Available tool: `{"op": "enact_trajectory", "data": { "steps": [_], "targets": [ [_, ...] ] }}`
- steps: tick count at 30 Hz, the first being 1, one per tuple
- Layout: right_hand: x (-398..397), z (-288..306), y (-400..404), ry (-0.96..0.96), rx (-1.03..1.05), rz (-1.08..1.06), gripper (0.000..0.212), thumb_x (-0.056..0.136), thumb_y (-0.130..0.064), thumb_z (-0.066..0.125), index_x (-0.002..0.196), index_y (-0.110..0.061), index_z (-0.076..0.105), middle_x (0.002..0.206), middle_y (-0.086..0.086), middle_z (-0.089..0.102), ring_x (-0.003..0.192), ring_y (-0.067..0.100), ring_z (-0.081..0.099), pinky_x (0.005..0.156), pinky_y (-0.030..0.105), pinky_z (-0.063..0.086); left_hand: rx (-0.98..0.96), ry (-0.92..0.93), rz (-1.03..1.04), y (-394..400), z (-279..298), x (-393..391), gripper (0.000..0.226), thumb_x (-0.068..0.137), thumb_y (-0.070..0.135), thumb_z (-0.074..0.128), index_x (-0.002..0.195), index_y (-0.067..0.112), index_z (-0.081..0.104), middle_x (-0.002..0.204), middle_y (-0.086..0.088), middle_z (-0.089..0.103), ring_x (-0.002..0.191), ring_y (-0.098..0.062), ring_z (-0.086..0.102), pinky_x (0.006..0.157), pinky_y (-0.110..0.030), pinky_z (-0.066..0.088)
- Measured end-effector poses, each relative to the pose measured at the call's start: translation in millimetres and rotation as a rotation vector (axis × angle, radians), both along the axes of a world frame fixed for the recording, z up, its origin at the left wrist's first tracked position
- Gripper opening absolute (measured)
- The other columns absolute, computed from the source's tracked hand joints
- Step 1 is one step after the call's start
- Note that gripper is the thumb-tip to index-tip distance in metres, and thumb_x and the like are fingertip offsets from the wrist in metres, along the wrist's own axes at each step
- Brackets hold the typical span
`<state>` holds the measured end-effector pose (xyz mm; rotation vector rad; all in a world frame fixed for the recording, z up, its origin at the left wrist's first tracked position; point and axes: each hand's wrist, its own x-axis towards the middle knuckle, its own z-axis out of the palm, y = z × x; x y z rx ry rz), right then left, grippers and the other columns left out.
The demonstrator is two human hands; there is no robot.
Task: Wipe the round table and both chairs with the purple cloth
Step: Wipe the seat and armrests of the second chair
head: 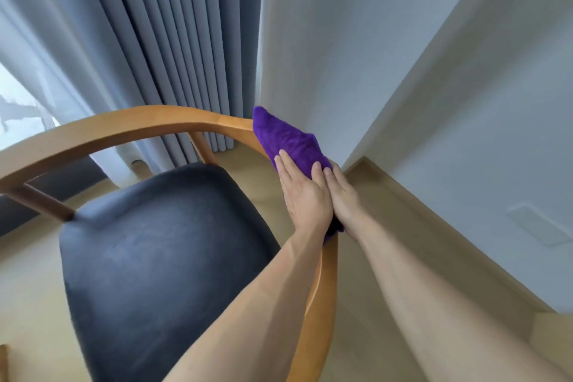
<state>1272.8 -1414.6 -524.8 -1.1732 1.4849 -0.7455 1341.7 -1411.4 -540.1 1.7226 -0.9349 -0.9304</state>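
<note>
A wooden chair with a curved rail [124, 127] and a dark grey seat cushion [161, 257] fills the left and middle of the head view. The purple cloth [288, 139] is draped over the rail's right side, where back and arm meet. My left hand [305, 195] presses flat on the cloth from the seat side, fingers straight. My right hand [344, 198] lies flat against the cloth on the rail's outer side, touching my left hand. Part of the cloth is hidden beneath both hands. The round table is out of view.
Grey curtains [161, 49] hang behind the chair and a white wall [387, 56] stands close on the right, with a light wooden skirting [412, 205] along the pale floor. A sliver of wood [3, 360] shows at the bottom left edge.
</note>
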Motion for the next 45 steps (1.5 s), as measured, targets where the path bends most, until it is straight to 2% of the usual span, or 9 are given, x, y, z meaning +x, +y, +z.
{"op": "enact_trajectory", "data": {
  "steps": [5, 10, 18, 22, 27, 31, 34, 39, 45],
  "targets": [
    [-16, -35, 85, 0.122, 0.018, -0.108, 0.037, 0.107, -0.038, 0.029, 0.14, -0.028, 0.043, 0.106, -0.018, 0.06, 0.098, 0.0, 0.059, 0.08, 0.009, 0.043, -0.009, -0.079, -0.253, 78, -22, -7, 0.066, 0.104, 0.034, 0.04, 0.16, 0.022, 0.007, 0.166, -0.002, 0.012, 0.152, -0.014, 0.015, 0.121, -0.036, 0.025],
    [-14, -51, 147, 0.312, 0.038, -0.139, 0.031, 0.104, -0.025, 0.038, 0.127, -0.012, 0.054, 0.124, 0.014, 0.063, 0.115, 0.032, 0.057, 0.1, 0.041, 0.043, 0.084, -0.282, -0.521, 130, -32, 9, 0.061, 0.105, 0.031, 0.038, 0.158, 0.015, 0.014, 0.159, -0.008, 0.029, 0.141, -0.025, 0.038, 0.108, -0.035, 0.038],
    [-5, -31, 227, 0.361, 0.229, -0.184, 0.025, 0.091, -0.031, 0.049, 0.102, -0.011, 0.061, 0.11, 0.012, 0.066, 0.1, 0.03, 0.058, 0.083, 0.035, 0.044, 0.171, -0.635, -0.712, 217, -15, 55, 0.023, 0.101, 0.037, 0.041, 0.115, 0.019, 0.046, 0.114, -0.001, 0.05, 0.1, -0.026, 0.055, 0.075, -0.04, 0.047],
    [-6, -30, 233, 0.391, -0.066, -0.21, 0.061, 0.097, -0.035, 0.048, 0.153, -0.03, 0.025, 0.159, -0.004, 0.03, 0.145, 0.016, 0.029, 0.114, 0.034, 0.029, 0.105, -0.755, -0.656, 261, -18, 79, 0.017, 0.093, 0.034, 0.045, 0.107, 0.024, 0.045, 0.125, 0.011, 0.044, 0.105, -0.017, 0.052, 0.068, -0.033, 0.043],
    [3, -55, 198, 0.221, -0.098, -0.069, 0.057, 0.105, -0.025, 0.035, 0.158, -0.028, 0.012, 0.164, -0.003, 0.017, 0.149, 0.014, 0.02, 0.119, 0.028, 0.019, 0.148, -0.692, -0.532, 246, -16, 53, 0.011, 0.088, 0.038, 0.035, 0.089, 0.027, 0.033, 0.101, 0.01, 0.05, 0.095, -0.02, 0.055, 0.072, -0.038, 0.04],
    [-3, -64, 167, 0.059, -0.07, -0.284, 0.053, 0.104, -0.016, 0.034, 0.155, -0.028, 0.025, 0.158, 0.004, 0.033, 0.142, 0.02, 0.037, 0.119, 0.039, 0.029, 0.194, -0.601, -0.468, 194, -20, 20, 0.043, 0.097, 0.058, 0.024, 0.121, 0.029, 0.044, 0.116, 0.003, 0.058, 0.098, -0.03, 0.061, 0.078, -0.044, 0.045],
    [-13, -65, 156, -0.003, -0.069, -0.397, 0.05, 0.103, -0.012, 0.035, 0.149, -0.031, 0.037, 0.153, 0.001, 0.042, 0.139, 0.017, 0.043, 0.116, 0.039, 0.036, 0.176, -0.663, -0.481, 173, -26, 5, 0.061, 0.097, 0.061, 0.022, 0.153, 0.037, 0.018, 0.135, 0.002, 0.053, 0.104, -0.031, 0.061, 0.074, -0.042, 0.043],
    [17, -79, 214, -0.524, 0.158, -0.62, 0.04, 0.104, -0.042, 0.04, 0.14, -0.031, 0.051, 0.138, -0.003, 0.059, 0.124, 0.017, 0.059, 0.112, 0.037, 0.041, 0.114, -0.71, -0.534, 184, -32, 13, 0.058, 0.096, 0.057, 0.033, 0.151, 0.047, 0.018, 0.137, 0.009, 0.046, 0.106, -0.027, 0.057, 0.068, -0.037, 0.039],
    [60, -70, 275, -0.458, 0.019, -0.758, 0.043, 0.102, -0.015, 0.035, 0.14, -0.031, 0.048, 0.14, 0.0, 0.056, 0.126, 0.021, 0.056, 0.112, 0.047, 0.041, 0.039, -0.744, -0.674, 238, -27, 59, 0.067, 0.09, 0.053, 0.04, 0.151, 0.041, 0.017, 0.142, 0.021, 0.044, 0.111, -0.019, 0.053, 0.066, -0.036, 0.041]
  ]
}}
